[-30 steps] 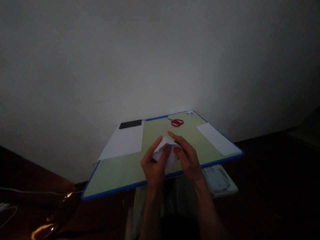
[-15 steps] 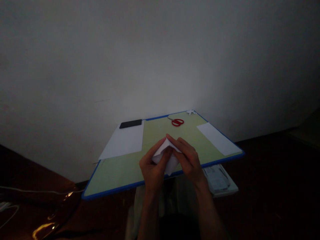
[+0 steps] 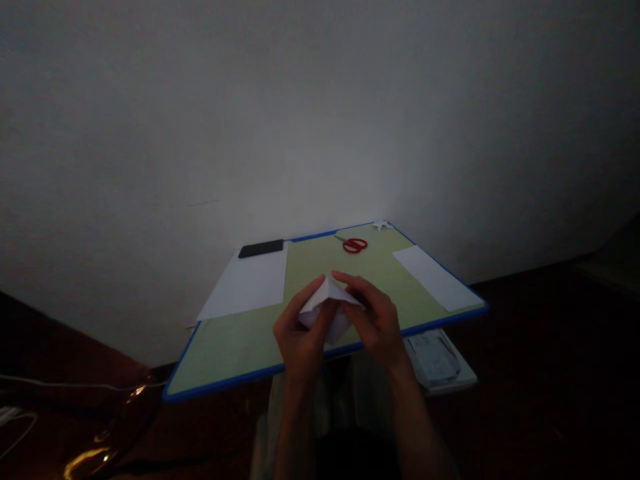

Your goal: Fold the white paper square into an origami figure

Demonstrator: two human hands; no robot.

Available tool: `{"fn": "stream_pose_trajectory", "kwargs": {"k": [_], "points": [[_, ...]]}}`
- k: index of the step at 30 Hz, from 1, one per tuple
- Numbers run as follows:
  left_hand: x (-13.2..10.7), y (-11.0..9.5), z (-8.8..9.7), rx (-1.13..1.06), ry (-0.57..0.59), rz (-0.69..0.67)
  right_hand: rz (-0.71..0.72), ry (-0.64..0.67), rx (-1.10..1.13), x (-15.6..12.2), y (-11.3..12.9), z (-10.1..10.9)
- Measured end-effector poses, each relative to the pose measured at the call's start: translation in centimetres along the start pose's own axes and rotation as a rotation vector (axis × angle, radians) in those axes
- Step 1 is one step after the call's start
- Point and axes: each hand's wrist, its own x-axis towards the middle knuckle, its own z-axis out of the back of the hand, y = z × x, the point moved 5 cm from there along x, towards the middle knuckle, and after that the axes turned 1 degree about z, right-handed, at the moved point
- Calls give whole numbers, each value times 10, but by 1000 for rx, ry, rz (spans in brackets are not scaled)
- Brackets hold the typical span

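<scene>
Head camera: the single view, head-worn, looking forward and down.
Table (image 3: 240,353): seen from above and behind its near edge, far enough off to fit near left corner through far right corner; near edge slants up rightward.
Wall (image 3: 320,120): faced beyond the far edge, filling the upper part.
Left hand (image 3: 301,340) and right hand (image 3: 381,328): low centre, closer than the far edge.

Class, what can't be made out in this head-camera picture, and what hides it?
All in the head view:
Folded white paper: partly covered by the left hand and right hand.
White rectangular paper sheet: part lies under the flat black rectangular object.
Small white pointed paper piece: too small and dim for detail.
Thin white cord: cut off by the left edge.
</scene>
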Motion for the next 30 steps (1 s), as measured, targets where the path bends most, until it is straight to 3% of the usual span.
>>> {"fn": "stream_pose_trajectory", "kwargs": {"k": [16,22,30], "points": [[-1,-5,-4,-34,87,6,102,-58,-85,1,15,8],[-1,-9,-7,-48,113,6,75,-54,-79,2,14,9],[2,6,-4,-21,-53,107,-66,-66,5,0,-5,7]]}}
